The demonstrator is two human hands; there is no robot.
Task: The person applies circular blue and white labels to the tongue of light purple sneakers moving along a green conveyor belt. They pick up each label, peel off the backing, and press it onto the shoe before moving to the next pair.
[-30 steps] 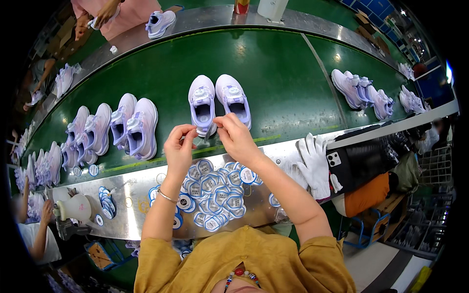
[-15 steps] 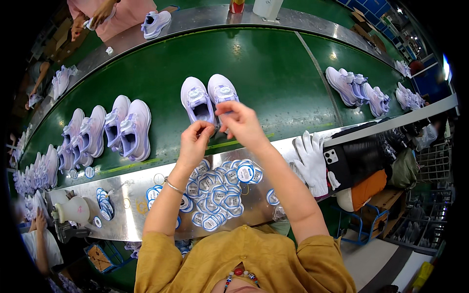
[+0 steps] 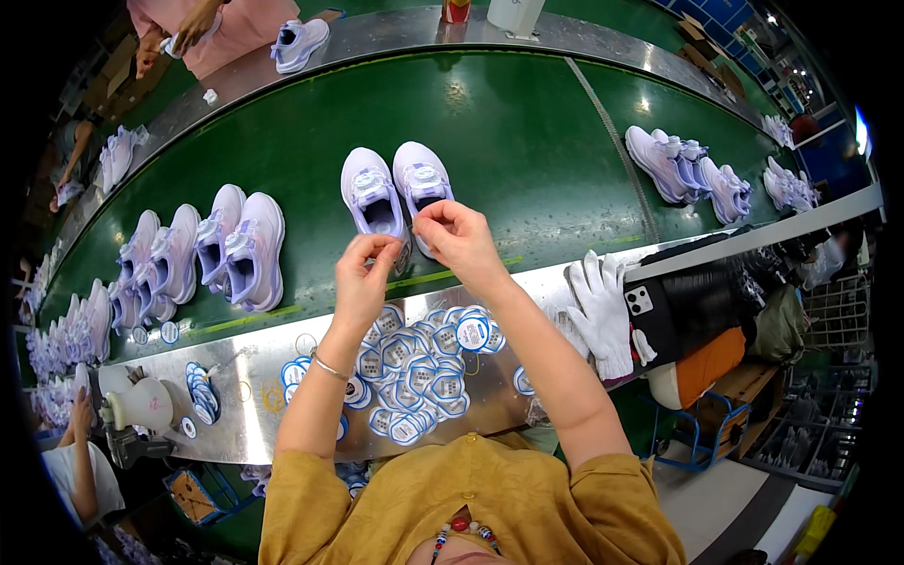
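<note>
A pair of pale lilac sneakers stands in front of me on the green belt, toes pointing away: the left sneaker [image 3: 365, 172] and the right sneaker [image 3: 414, 162]. My left hand [image 3: 363, 275] is pinched closed just behind the left sneaker's heel. At the heel of the right sneaker, my right hand [image 3: 460, 243] also has thumb and forefinger pressed together. Whatever is between the fingertips of either hand is too small to make out. Under my forearms, a heap of round white hang tags with blue rims [image 3: 414, 377] covers part of the metal ledge.
More lilac sneakers [image 3: 256, 250] stand on the belt at left, others [image 3: 659, 165] at right. White gloves [image 3: 603, 320] and a phone [image 3: 638, 301] lie right of the tags. A co-worker's hands [image 3: 193, 28] hold a shoe across the belt. A white container [image 3: 146, 405] stands left.
The sneaker pair and the others on the belt have shifted slightly left. My right hand has dropped from above the right sneaker to its heel, its fingers drawing together. My left hand has lowered slightly.
</note>
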